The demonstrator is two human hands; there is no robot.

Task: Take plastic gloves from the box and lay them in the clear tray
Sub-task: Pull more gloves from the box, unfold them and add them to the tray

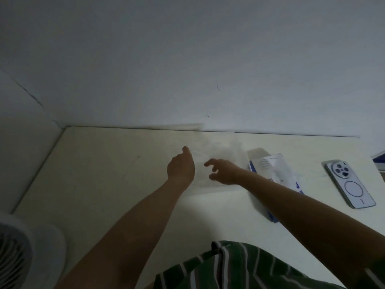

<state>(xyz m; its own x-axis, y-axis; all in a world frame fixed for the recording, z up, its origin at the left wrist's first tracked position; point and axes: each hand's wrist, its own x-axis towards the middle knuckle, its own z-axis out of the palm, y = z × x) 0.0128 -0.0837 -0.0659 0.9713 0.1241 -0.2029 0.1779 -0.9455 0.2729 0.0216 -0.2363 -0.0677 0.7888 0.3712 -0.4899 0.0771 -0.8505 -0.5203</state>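
The clear tray (227, 151) stands on the cream table near the wall and is hard to make out in the dim light; faint crumpled plastic shows inside it. Just right of it lies the blue and white glove box (268, 163), open on top with clear plastic gloves (283, 174) bulging out. My left hand (181, 165) is at the tray's left edge with the thumb raised; its fingers are hidden behind the back of the hand. My right hand (224, 172) hovers over the tray's near side, fingers spread and loosely curved, holding nothing that I can see.
A phone (350, 184) in a clear case lies face down at the right. A white fan (18, 253) sits at the lower left corner. A dark blue object (380, 159) shows at the right edge. The wall runs along the table's far edge.
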